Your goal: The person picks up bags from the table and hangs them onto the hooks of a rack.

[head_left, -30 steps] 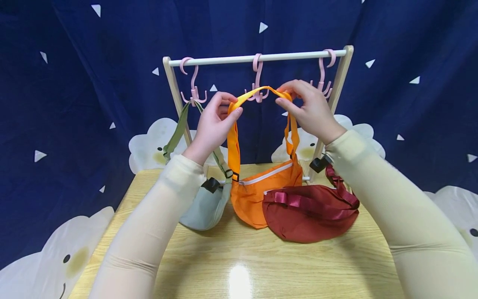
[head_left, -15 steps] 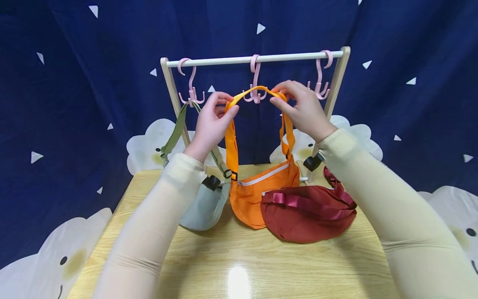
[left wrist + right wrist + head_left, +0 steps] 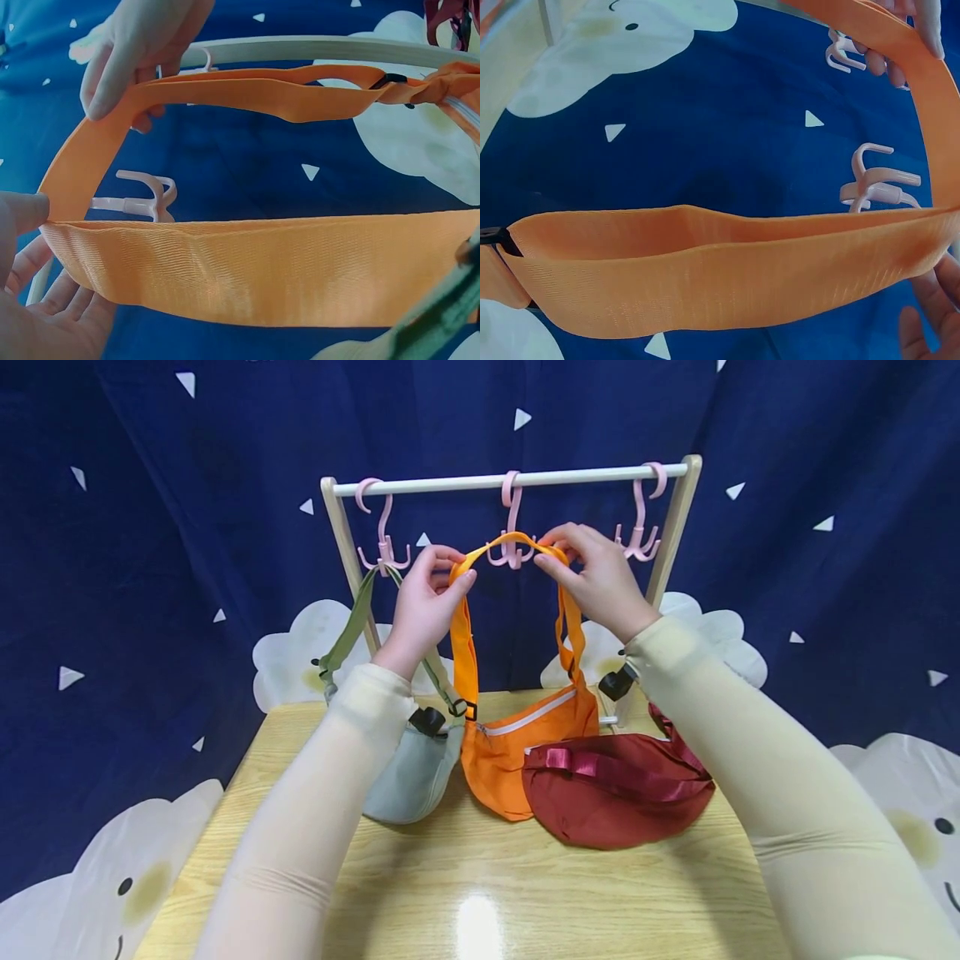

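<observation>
An orange waist bag (image 3: 498,768) stands on the table, its strap (image 3: 466,668) drawn up into an arch. My left hand (image 3: 426,602) pinches the strap's left side between thumb and fingers, and my right hand (image 3: 600,578) pinches its right side. Behind the arch hangs the middle pink hook hanger (image 3: 513,522); in the left wrist view the hanger's prongs (image 3: 156,193) show inside the strap loop, apparently apart from it. A grey-green bag (image 3: 412,777) hangs by its green strap (image 3: 352,631) from the left pink hanger (image 3: 386,539), partly hidden by my left arm.
A dark red waist bag (image 3: 622,802) lies on the table (image 3: 420,885), overlapping the orange bag's lower right. The rack's white bar (image 3: 450,485) carries the hangers, with another pink hanger (image 3: 639,522) at the right. A dark blue curtain (image 3: 225,527) hangs behind.
Both hands still pinch the orange strap. The right hand has come slightly left, towards the left hand. The view has shifted a little, and the bags stay in place.
</observation>
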The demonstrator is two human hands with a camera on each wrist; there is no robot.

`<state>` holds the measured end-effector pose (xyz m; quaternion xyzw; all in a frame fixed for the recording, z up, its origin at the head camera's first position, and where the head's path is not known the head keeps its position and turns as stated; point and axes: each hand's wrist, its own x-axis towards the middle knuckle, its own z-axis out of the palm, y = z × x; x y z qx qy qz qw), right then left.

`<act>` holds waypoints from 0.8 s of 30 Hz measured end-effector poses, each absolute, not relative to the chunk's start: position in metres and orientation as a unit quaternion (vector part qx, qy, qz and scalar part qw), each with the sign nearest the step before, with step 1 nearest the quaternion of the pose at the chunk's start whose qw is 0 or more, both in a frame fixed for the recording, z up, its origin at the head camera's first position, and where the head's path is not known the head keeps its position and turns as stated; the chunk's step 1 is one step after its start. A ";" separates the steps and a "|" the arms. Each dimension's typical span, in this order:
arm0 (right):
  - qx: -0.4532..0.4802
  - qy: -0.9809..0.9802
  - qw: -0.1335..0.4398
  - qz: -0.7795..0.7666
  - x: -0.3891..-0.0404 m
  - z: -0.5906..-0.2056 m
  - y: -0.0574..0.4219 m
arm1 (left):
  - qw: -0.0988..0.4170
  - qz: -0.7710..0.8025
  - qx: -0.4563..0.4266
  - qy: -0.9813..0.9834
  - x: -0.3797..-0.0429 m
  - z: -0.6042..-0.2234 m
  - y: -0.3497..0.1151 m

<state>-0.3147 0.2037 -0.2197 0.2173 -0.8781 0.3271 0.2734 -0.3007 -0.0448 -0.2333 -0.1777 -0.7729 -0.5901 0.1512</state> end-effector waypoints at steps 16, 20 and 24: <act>0.198 -0.882 0.274 0.330 -0.327 -0.229 0.201 | 0.147 -0.582 -0.154 -0.785 -0.308 -0.242 -0.038; 0.197 -0.882 0.274 0.328 -0.329 -0.231 0.201 | 0.144 -0.581 -0.153 -0.786 -0.308 -0.243 -0.038; 0.194 -0.884 0.271 0.328 -0.329 -0.233 0.201 | 0.139 -0.579 -0.150 -0.789 -0.309 -0.244 -0.037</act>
